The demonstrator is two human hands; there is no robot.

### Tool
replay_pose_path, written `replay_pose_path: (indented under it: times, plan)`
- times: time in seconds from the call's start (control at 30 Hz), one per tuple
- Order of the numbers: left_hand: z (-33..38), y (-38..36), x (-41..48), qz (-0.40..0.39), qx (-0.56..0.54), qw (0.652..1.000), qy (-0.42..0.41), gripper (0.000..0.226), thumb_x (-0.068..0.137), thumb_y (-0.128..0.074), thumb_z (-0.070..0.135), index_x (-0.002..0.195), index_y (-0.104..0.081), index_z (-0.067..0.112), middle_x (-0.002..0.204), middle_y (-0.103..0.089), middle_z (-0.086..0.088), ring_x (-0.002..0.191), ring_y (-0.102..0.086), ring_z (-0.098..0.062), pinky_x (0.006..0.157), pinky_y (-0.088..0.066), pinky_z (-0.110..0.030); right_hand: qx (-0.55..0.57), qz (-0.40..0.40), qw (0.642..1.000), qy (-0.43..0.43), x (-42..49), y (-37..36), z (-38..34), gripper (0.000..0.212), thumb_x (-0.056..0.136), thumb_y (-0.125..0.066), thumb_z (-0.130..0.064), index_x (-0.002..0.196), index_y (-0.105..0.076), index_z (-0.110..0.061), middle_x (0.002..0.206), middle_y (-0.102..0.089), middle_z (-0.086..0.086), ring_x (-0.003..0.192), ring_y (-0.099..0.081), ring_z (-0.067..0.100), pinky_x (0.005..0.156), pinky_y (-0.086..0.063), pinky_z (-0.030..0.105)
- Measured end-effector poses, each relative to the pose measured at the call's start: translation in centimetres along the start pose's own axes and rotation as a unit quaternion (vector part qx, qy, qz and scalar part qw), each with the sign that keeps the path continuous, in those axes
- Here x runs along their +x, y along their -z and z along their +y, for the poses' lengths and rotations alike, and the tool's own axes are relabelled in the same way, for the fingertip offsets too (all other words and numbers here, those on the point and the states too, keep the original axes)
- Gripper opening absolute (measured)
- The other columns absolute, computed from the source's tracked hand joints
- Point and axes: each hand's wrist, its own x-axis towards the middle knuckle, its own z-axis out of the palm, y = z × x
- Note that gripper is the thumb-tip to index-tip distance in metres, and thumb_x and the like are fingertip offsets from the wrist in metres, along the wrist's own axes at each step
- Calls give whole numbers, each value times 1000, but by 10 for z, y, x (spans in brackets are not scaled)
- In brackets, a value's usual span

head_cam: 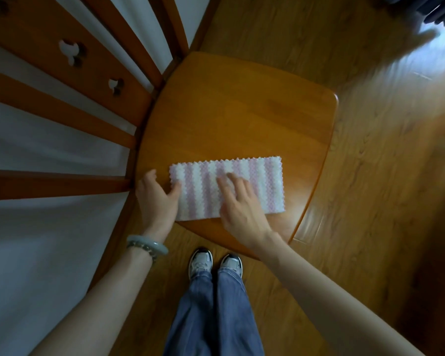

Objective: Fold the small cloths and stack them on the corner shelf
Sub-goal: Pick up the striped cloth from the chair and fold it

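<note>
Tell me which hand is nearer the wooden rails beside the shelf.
Left. The left hand rests at the left edge of the striped cloth, close beside the wooden rails. The right hand presses the cloth's middle, farther from them.

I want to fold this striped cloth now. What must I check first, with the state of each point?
1. Cloth lies flat on the shelf: ok.
2. Whole cloth is on the shelf, near its front rim: ok.
3. Right grip presses the cloth's middle with straight fingers: ok.
4. Left grip pinches the left edge: cannot tell; its thumb touches it.
5. Bare shelf behind the cloth: ok.
</note>
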Motion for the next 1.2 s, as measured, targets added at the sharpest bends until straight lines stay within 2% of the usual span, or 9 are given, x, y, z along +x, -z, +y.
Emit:
replay_pose_path:
  times: [0.23,0.33,0.5,0.6,0.7,0.8,0.9,1.07,1.2]
  plan:
    - [8,-7,4,-56,54,995,60,34,87,-65,29,113,-55,10,101,-65,-5,77,-57,-17,50,-36,-22,75,-48,995,-38,4,-29,-35,60,76,-57,-6,134,-45,3,127,-48,24,108,-49,40,88,-50,49]
    - [15,-5,1,-108,54,992,24,18,89,-60,30,97,-60,13,87,-64,-3,75,-61,-18,52,-38,-25,95,-42,993,-58,4,-27,-42,68,78,-59,-21,140,-37,-5,136,-41,20,119,-42,38,96,-44,48]
    - [35,16,-14,-153,-115,981,-38,18,94,-53,32,94,-58,15,85,-65,-1,78,-63,-17,63,-48,-32,201,-27,976,-76,1,-15,-60,86,78,-65,-36,146,-22,-6,137,-39,11,124,-39,24,102,-40,37]
    - [47,24,-26,-209,-236,948,-39,25,100,-42,36,94,-60,21,85,-69,-1,79,-70,-18,64,-55,-33,240,6,964,-117,3,-7,-65,76,81,-63,-37,144,-28,-12,126,-50,5,108,-52,16,87,-50,32]
    - [47,24,-31,-210,-257,940,-80,30,102,-35,32,96,-63,20,91,-69,0,82,-69,-14,70,-55,-29,336,71,921,-185,4,8,-62,35,87,-55,-17,122,-50,-14,93,-62,-1,75,-58,9,60,-47,26]
    - [39,22,-26,-168,-134,964,-159,18,100,-44,28,109,-59,26,109,-64,8,101,-60,-5,89,-50,-29,362,103,897,-232,1,18,-44,7,90,-51,-9,92,-56,-12,68,-52,-6,55,-43,5,51,-33,21]
    - [34,14,-29,-183,38,953,-239,45,95,-52,29,139,-42,26,143,-42,6,132,-34,-7,107,-32,-29,314,154,902,-253,-8,22,-22,10,88,-56,-5,79,-53,-8,81,-48,-1,70,-43,7,60,-35,14]
    - [28,-12,-39,-232,241,881,-334,84,90,-44,58,151,5,28,157,11,15,144,13,-5,112,4,-39,281,184,887,-316,-26,22,15,20,88,-57,-6,107,-60,-9,95,-51,-4,80,-47,2,67,-36,9]
    - [26,-25,-34,-197,313,845,-386,85,89,-34,65,152,8,25,157,17,8,143,18,-10,113,12,-34,271,146,891,-334,-33,12,32,40,90,-54,-9,130,-50,-9,116,-55,2,99,-48,8,75,-35,9]
